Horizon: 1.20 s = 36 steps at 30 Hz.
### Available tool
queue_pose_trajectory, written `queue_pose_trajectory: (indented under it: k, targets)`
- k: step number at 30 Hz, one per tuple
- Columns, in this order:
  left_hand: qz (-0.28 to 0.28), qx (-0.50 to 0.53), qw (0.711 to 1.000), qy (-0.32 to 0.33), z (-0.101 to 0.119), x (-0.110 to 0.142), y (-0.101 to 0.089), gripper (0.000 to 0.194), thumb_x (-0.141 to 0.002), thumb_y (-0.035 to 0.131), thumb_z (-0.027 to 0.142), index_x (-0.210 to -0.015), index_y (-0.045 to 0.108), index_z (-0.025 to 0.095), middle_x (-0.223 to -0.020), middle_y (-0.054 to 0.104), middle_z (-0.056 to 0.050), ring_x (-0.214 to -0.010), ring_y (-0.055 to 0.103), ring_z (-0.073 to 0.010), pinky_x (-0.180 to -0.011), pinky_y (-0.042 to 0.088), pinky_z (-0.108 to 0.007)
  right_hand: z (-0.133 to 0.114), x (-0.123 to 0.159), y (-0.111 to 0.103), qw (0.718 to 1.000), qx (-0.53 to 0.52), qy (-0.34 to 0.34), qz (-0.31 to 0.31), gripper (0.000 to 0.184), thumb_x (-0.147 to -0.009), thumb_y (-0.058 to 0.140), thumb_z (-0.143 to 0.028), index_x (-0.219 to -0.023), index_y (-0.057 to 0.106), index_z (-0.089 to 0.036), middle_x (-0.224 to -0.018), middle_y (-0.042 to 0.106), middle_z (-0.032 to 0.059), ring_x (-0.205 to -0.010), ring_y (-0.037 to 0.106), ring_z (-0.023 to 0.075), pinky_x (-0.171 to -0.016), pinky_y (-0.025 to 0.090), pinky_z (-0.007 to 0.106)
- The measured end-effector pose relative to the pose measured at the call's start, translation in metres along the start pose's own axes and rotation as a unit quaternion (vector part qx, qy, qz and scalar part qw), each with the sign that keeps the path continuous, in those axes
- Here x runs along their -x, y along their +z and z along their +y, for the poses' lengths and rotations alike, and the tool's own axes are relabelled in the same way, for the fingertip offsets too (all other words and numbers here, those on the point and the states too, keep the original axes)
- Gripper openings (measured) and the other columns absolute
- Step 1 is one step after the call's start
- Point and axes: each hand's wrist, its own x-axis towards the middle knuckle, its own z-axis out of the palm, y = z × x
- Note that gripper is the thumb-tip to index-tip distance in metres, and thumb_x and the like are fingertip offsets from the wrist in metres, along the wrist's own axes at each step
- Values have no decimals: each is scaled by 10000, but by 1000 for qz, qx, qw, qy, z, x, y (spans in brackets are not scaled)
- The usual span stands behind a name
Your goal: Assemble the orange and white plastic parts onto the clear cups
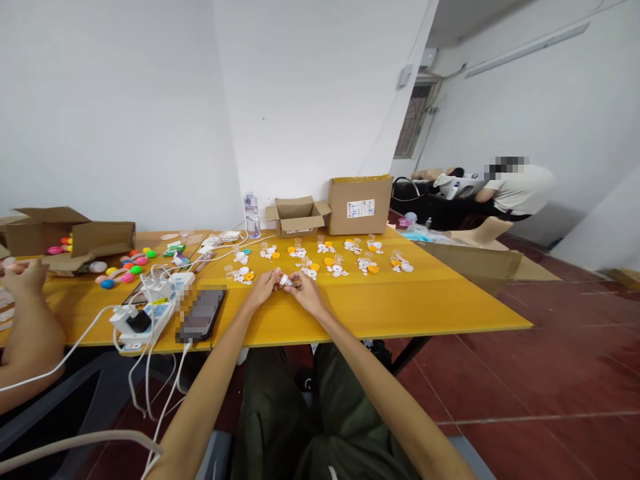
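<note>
Between my two hands, just above the yellow table, is a small white part (285, 281), too small to name exactly. My left hand (268, 283) pinches it from the left with closed fingers. From the other side, the fingertips of my right hand (303, 289) close on the same part. Just beyond my hands lie several small groups of white and orange plastic discs, rings and clear cups; one such group of discs (369, 266) is to the right, another group with an orange disc (245, 275) to the left.
An open cardboard box (300, 217) and a taller carton (360, 207) stand at the back. A phone (203, 313), a power strip (160, 310) and white cables lie left. Farther left, a co-worker's arm (30, 313) rests near colourful balls (135, 269). Another person (523, 187) sits at the far right.
</note>
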Motion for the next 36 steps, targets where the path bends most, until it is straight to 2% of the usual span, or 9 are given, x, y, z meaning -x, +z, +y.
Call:
queue_pose_trajectory:
  k: [5,11,17,21,25,31,36]
  targets:
    - [12,0,1000,2,-4,-1,-1,538,-889,424,696,-697,547,208,-583,520,23,-581,499,-153,-585,403,-286,1,-1,0,1000,-3,-8,4,234,-708,677,-237,-911,564,-257,-923,705,-8,-769,677,181,-735,545,339]
    - [12,-8,1000,10,-5,-1,-2,480,-911,453,623,-676,535,212,-571,527,28,-574,514,-147,-593,417,-277,-1,0,0,999,24,-23,6,251,-724,678,-195,-955,610,-267,-916,713,2,-823,681,209,-798,545,375]
    - [-11,-20,1000,20,-4,-3,-3,425,-891,515,580,-715,605,203,-571,539,30,-608,536,-152,-638,450,-275,-1,0,0,994,88,-59,18,251,-728,687,-165,-939,667,-300,-949,713,17,-919,654,260,-863,523,422]
    - [-31,20,999,25,-8,-4,-3,383,-859,586,561,-892,681,192,-691,635,10,-623,567,-144,-649,486,-281,-1,-1,-3,991,103,-86,27,235,-758,671,-188,-958,701,-306,-959,696,36,-950,624,265,-892,507,424]
    - [-66,64,996,21,-13,-6,-4,409,-837,644,538,-1041,674,184,-808,697,-17,-678,622,-146,-690,524,-292,0,-3,-4,993,85,-81,26,222,-766,649,-196,-963,701,-284,-957,679,34,-944,625,243,-898,510,405]
    - [-87,119,989,-11,-22,-10,-4,427,-808,704,529,-1061,650,190,-1001,731,-60,-895,687,-187,-797,562,-316,-1,-8,-3,999,10,-41,30,230,-726,640,-188,-947,657,-251,-955,682,13,-829,650,209,-809,549,372]
    - [-79,215,973,-40,-24,-9,-2,384,-775,774,473,-1026,673,200,-1089,721,-75,-984,684,-201,-877,563,-343,-3,-10,-5,996,11,-78,29,312,-749,625,-175,-1038,705,-264,-1056,695,38,-957,648,223,-871,546,372]
